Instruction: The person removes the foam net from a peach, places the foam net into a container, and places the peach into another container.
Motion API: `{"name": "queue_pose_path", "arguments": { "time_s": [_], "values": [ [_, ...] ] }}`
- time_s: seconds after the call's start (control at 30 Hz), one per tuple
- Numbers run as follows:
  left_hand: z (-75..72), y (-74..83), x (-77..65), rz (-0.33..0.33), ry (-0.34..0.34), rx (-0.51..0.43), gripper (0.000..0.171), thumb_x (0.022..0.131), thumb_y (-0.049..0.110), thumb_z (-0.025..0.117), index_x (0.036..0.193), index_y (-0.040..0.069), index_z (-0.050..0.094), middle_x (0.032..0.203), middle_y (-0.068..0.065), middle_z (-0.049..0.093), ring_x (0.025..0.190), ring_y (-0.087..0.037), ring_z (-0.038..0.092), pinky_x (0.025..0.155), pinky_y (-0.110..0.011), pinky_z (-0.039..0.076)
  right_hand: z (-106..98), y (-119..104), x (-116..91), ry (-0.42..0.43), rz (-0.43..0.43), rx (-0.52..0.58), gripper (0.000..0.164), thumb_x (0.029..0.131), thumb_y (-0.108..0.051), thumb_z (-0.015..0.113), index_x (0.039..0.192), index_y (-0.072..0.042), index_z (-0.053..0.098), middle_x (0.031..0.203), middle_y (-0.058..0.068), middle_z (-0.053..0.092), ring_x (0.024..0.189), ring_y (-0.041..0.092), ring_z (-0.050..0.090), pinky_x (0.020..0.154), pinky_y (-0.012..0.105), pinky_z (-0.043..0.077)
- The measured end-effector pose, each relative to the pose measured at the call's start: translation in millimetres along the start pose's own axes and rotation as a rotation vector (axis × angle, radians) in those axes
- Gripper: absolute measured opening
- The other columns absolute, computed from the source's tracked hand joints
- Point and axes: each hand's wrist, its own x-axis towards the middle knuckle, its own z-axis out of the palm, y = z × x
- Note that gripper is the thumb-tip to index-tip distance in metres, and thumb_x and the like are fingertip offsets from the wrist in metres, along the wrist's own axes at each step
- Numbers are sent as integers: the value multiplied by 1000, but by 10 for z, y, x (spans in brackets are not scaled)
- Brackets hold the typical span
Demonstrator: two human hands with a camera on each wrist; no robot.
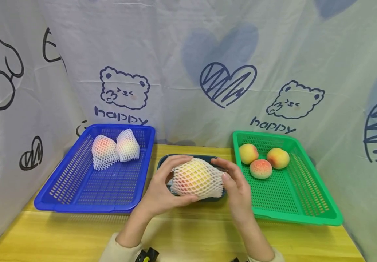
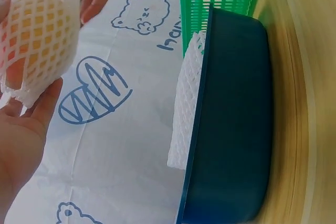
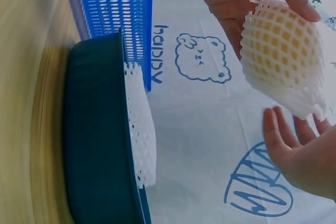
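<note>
In the head view a peach [image 1: 193,176] in a white foam net is held up over a dark teal tub [image 1: 219,199]. My left hand [image 1: 163,187] grips its left side, thumb below and fingers over the top. Beside the net's loose right end is my right hand [image 1: 239,191]; its thumb touches the net's edge and its other fingers spread apart. From the right wrist view, the netted peach [image 3: 283,51] lies against the left palm, the right fingers [image 3: 278,135] just under the net's end. White foam nets [image 2: 186,108] stick up out of the tub.
At the left stands a blue basket [image 1: 86,208] with two netted peaches [image 1: 104,151]. A green basket [image 1: 296,217] at the right holds three bare peaches [image 1: 261,169]. Both rest on a wooden table [image 1: 188,233], with a printed cloth [image 1: 181,109] hanging behind.
</note>
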Motion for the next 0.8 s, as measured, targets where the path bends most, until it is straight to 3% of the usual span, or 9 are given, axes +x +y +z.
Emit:
{"name": "queue_pose_path", "arguments": {
  "time_s": [0.1,0.23,0.43,0.6,0.8],
  "values": [
    [-8,-1,-3,-21,36,-88,82,76,23,96,144,6,55,145,-14,53,128,-29,54,100,-34,54,7,-26,-9,82,-69,46,29,106,-1,45,130,2,60,126,6,69,117,20,63,93,25,54],
    [-37,-3,-4,-34,87,-121,81,77,26,95,144,4,55,143,-15,55,125,-27,57,98,-32,55,23,-55,-12,164,-122,72,20,103,4,51,117,4,64,110,5,71,100,18,66,84,26,57],
    [-91,-2,0,-45,130,-120,82,75,20,95,144,3,54,142,-14,57,122,-25,60,97,-32,56,35,-74,-19,139,-127,91,16,99,11,56,100,3,69,92,3,73,81,14,68,75,25,59],
    [-119,-14,-1,-35,145,-124,83,74,22,96,143,1,54,142,-16,58,123,-25,59,100,-31,54,46,-98,-39,98,-15,12,7,98,9,62,98,10,69,89,1,74,72,12,65,66,24,58],
    [-117,-11,-1,-40,137,-128,83,76,26,95,143,1,54,142,-15,58,124,-25,58,102,-31,53,49,-101,-27,35,158,-125,12,99,1,66,104,10,71,94,-1,74,73,13,66,67,26,59]
  ]
}}
